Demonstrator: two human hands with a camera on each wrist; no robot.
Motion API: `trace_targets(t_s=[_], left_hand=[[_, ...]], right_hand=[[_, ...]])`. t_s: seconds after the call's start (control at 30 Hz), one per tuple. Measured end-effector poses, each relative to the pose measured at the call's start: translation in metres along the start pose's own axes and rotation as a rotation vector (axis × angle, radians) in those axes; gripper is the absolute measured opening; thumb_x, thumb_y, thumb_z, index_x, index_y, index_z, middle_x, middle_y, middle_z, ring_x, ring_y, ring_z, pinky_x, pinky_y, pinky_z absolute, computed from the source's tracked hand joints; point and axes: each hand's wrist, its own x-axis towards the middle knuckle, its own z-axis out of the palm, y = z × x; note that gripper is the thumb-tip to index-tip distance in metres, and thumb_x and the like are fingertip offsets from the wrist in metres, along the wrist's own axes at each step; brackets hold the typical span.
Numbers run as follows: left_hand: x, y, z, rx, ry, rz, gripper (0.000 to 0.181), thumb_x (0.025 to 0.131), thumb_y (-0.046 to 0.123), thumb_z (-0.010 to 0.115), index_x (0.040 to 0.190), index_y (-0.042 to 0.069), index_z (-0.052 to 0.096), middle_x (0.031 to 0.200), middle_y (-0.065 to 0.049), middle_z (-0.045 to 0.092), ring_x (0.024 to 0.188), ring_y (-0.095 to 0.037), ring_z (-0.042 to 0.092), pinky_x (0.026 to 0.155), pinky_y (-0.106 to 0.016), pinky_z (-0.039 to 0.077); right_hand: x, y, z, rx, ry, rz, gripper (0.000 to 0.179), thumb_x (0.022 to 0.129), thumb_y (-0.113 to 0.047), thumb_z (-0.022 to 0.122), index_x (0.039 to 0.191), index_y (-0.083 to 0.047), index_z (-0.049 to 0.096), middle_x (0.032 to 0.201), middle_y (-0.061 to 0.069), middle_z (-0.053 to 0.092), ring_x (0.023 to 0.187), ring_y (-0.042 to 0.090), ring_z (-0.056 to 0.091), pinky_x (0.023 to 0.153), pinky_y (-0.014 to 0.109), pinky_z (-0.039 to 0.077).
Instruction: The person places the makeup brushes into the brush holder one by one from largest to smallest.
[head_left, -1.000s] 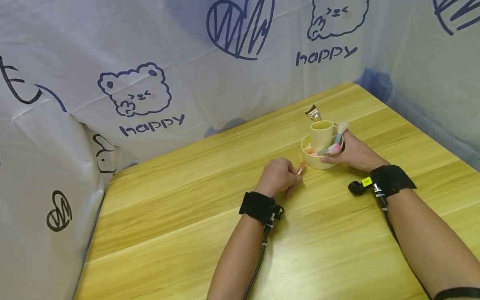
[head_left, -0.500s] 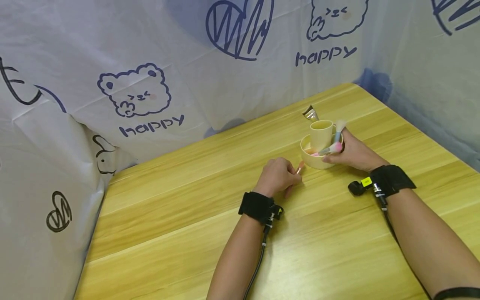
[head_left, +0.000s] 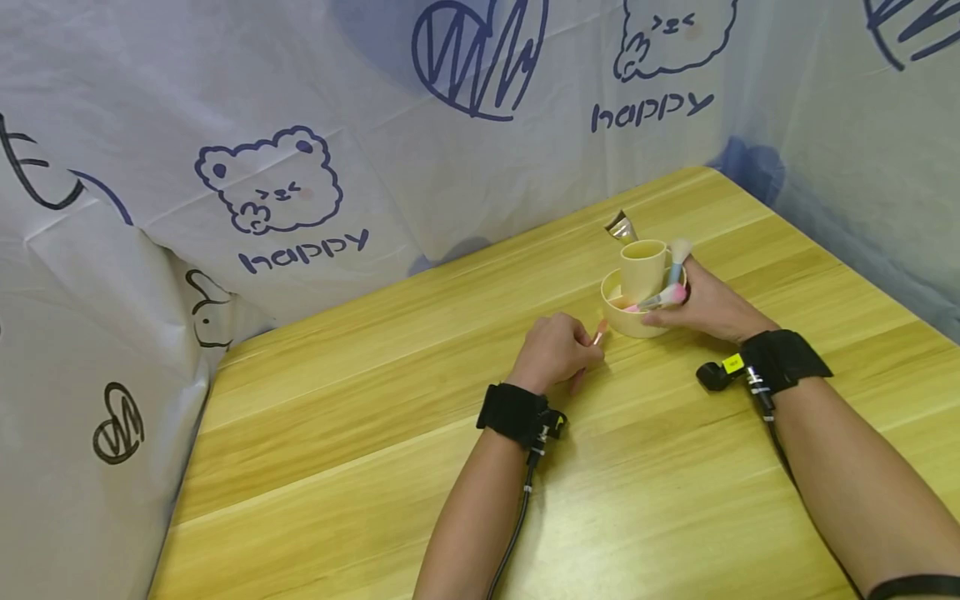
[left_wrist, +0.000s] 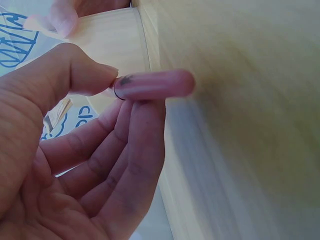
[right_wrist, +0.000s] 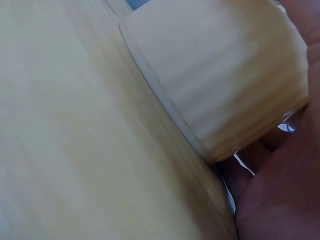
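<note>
My left hand [head_left: 555, 352] pinches a small makeup brush [head_left: 600, 334] between thumb and fingers, its bristles beside the front of a cream round brush holder [head_left: 626, 323]. The rounded pink handle [left_wrist: 157, 84] sticks out past the fingertips in the left wrist view. Around the right side of the holder, my right hand [head_left: 708, 304] grips the outer wall [right_wrist: 215, 75], thumb in front. A taller cup [head_left: 641, 275] rises from the holder's middle. A pink-tipped brush [head_left: 670, 296] and a pale-tipped brush [head_left: 680, 253] lean out on the right; a flat dark-tipped brush [head_left: 622, 227] shows behind.
The holder stands on a wood-grain table [head_left: 360, 433], toward its far right part. White sheeting [head_left: 420, 183] with drawings hangs along the back and sides. A cable [head_left: 517, 525] runs from each wrist camera along the forearm.
The flat dark-tipped brush and the brushes at the right have shifted slightly left with a small movement of the holder. Both hands keep nearly the same place and grip.
</note>
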Motion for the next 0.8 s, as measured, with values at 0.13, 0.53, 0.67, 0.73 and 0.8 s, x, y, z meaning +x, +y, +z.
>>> trace_targets(t_s=[0.13,0.53,0.67,0.73,0.8], left_hand=[[-0.0002,0.0004,-0.0004,0.005,0.009,0.01,0.028,0.088,0.02,0.073,0.06,0.017,0.067,0.042,0.008,0.054,0.043,-0.007,0.046,0.047,-0.018,0.03],[-0.0001,0.0014,0.0002,0.001,0.045,0.033,0.009,0.09,0.021,0.073,0.093,0.012,0.072,0.078,-0.003,0.078,0.062,-0.008,0.065,0.063,-0.016,0.047],[-0.0005,0.003,0.0003,-0.027,0.058,0.034,0.016,0.091,0.02,0.072,0.104,0.012,0.071,0.1,-0.007,0.081,0.078,-0.012,0.074,0.07,-0.018,0.055],[-0.0006,0.0036,0.0005,-0.037,0.066,0.035,0.017,0.091,0.02,0.071,0.106,0.012,0.07,0.103,-0.008,0.081,0.08,-0.013,0.075,0.071,-0.019,0.055],[-0.0006,0.0039,0.0006,-0.045,0.07,0.038,0.017,0.092,0.019,0.07,0.107,0.012,0.069,0.104,-0.009,0.081,0.074,-0.012,0.074,0.068,-0.018,0.055]], right_hand=[[0.0,-0.0017,0.0022,0.003,0.021,-0.003,0.11,0.082,-0.026,0.089,0.162,-0.018,0.014,0.157,0.018,0.042,0.141,0.035,0.045,0.123,0.056,0.03],[0.0017,-0.0021,0.0036,-0.013,0.042,0.012,0.112,0.081,-0.026,0.089,0.16,-0.013,0.01,0.159,0.022,0.037,0.144,0.039,0.042,0.126,0.059,0.026],[0.0037,0.0009,0.0025,-0.021,0.027,0.016,0.112,0.084,-0.026,0.087,0.162,-0.013,0.007,0.16,0.023,0.036,0.145,0.039,0.04,0.126,0.059,0.027],[0.0042,0.0021,0.0022,-0.013,0.02,0.01,0.111,0.084,-0.024,0.087,0.162,-0.014,0.008,0.159,0.022,0.037,0.145,0.038,0.041,0.125,0.06,0.027],[0.0041,0.0026,0.0019,-0.013,0.017,0.005,0.11,0.085,-0.024,0.086,0.163,-0.014,0.008,0.159,0.021,0.037,0.145,0.038,0.041,0.125,0.06,0.027]])
